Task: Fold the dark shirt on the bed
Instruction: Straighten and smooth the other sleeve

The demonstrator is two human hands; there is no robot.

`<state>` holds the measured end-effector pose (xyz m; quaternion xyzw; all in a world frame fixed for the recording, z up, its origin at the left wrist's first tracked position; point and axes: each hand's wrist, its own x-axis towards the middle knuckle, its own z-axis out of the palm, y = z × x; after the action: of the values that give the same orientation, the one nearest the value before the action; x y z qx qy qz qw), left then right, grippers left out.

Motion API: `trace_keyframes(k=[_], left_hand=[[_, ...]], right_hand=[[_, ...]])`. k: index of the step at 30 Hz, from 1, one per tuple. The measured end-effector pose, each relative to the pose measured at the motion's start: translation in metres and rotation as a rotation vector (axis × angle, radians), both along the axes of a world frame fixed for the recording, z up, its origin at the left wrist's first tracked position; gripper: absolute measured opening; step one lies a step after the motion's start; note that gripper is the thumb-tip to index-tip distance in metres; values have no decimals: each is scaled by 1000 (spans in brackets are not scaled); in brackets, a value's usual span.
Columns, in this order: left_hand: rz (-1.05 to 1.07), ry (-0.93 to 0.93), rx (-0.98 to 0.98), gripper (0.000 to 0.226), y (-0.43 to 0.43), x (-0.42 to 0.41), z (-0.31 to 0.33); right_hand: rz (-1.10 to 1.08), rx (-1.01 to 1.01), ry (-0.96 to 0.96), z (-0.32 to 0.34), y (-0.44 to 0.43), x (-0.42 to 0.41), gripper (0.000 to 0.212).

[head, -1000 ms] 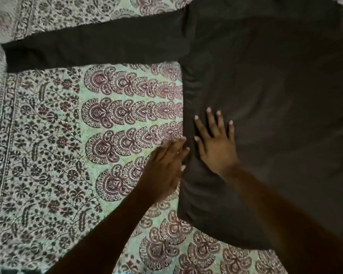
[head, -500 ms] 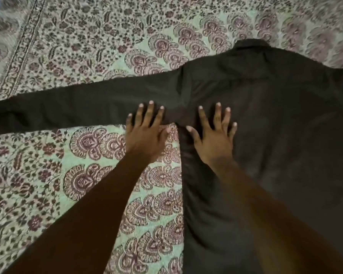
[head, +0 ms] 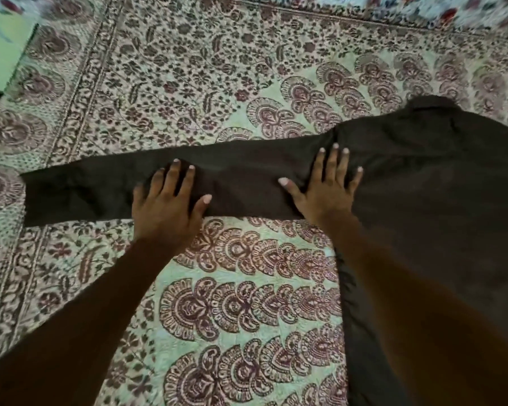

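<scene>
The dark shirt (head: 440, 183) lies spread flat on the bed, its body on the right and its collar at the top right. One long sleeve (head: 100, 186) stretches out to the left. My left hand (head: 167, 203) rests flat on the middle of that sleeve, fingers apart. My right hand (head: 326, 189) presses flat where the sleeve meets the body, fingers spread. Neither hand grips the cloth. My right forearm hides part of the shirt's left edge.
A patterned bedspread (head: 217, 83) with maroon paisley and floral print on pale green covers the bed. The bed's edge and a light green floor (head: 0, 45) show at the top left. A differently printed cloth (head: 422, 7) lies along the top edge.
Both hands have slid from the shirt's side up to the armpit and then leftwards along the sleeve, the left hand further out. The view has tilted up and left.
</scene>
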<state>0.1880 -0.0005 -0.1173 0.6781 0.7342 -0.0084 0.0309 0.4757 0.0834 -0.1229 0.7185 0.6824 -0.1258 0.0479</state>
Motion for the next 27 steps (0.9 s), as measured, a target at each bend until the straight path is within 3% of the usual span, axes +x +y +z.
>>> trace_keyframes(k=[6, 9, 12, 14, 21, 25, 27], left_hand=[[138, -55, 53, 68, 6, -59, -3], [187, -78, 47, 72, -2, -84, -5], [200, -84, 71, 74, -15, -100, -12], [231, -100, 101, 76, -19, -105, -14], [362, -133, 153, 76, -27, -105, -13], [363, -127, 178, 70, -37, -122, -11], [368, -148, 198, 69, -39, -124, -12]], right_hand=[[292, -21, 61, -2, -5, -78, 118], [119, 91, 44, -5, 0, -63, 108], [-195, 95, -19, -9, 11, -41, 118], [-213, 66, -25, -10, 15, -48, 122], [90, 54, 2, -11, -3, -151, 121], [423, 41, 64, -5, -10, -170, 111], [361, 121, 87, -3, -7, -154, 105]])
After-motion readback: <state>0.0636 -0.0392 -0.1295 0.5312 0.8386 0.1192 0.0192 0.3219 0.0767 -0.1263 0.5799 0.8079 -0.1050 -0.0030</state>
